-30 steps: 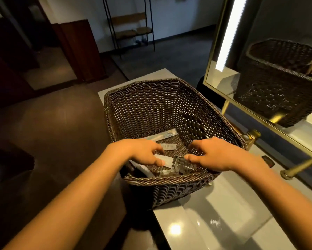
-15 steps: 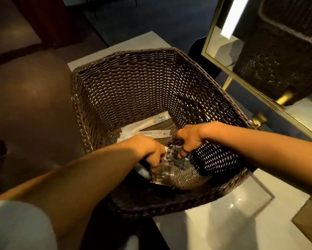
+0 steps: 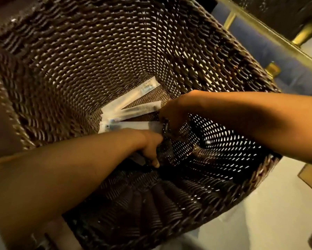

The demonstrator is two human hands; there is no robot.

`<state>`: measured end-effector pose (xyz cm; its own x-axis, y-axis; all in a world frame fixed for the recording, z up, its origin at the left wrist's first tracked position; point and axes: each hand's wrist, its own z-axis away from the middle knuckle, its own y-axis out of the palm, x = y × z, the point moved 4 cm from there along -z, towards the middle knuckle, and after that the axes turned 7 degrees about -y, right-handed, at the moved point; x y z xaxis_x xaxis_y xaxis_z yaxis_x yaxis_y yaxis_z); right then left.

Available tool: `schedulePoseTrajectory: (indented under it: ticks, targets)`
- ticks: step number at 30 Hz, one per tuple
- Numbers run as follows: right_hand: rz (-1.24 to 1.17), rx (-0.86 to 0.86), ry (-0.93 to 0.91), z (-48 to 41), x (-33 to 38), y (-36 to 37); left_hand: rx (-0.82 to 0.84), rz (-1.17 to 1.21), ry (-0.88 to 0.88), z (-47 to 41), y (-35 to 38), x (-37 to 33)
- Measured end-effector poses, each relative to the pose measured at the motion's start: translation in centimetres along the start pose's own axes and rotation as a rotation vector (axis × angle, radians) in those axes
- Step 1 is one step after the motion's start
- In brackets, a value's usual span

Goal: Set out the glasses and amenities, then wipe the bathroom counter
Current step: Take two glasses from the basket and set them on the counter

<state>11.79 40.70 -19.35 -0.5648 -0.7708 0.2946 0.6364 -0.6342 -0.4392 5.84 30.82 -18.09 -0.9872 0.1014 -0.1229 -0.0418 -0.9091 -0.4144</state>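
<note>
One dark brown woven wicker basket (image 3: 79, 56) fills the frame; three long white sealed amenity packets (image 3: 133, 97) lie at centre (edges blurred); two bare hands (image 3: 151, 144).

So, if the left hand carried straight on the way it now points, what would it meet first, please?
The left hand points down and rightward into the basket. Going on, it would probably meet the dark woven wall or floor below the right hand first; depth there is murky, and whatever it grips is too dark to tell.

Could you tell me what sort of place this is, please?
Probably a hotel bathroom: a wicker basket holding wrapped amenity packets sits on a pale counter beside a gold-framed mirror.
</note>
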Motion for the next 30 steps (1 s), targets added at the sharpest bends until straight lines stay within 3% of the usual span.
schedulePoseTrajectory:
  ticks: [7,13,20,30]
  targets:
    - [-0.074,-0.133,-0.005,0.9,-0.5,-1.2,-0.081,-0.149,0.109,0.7,-2.1,-0.5]
    - [-0.041,-0.392,-0.009,3.4,0.1,-3.7,-0.126,-0.125,0.104,4.1,-6.4,1.2]
    - [-0.286,-0.674,-0.038,9.7,0.8,-5.4,-0.151,0.224,0.214,12.9,-10.4,5.3]
    - [-0.418,-1.152,-0.060,22.4,3.2,-3.1,-0.614,0.579,0.307,23.0,-9.9,6.1]
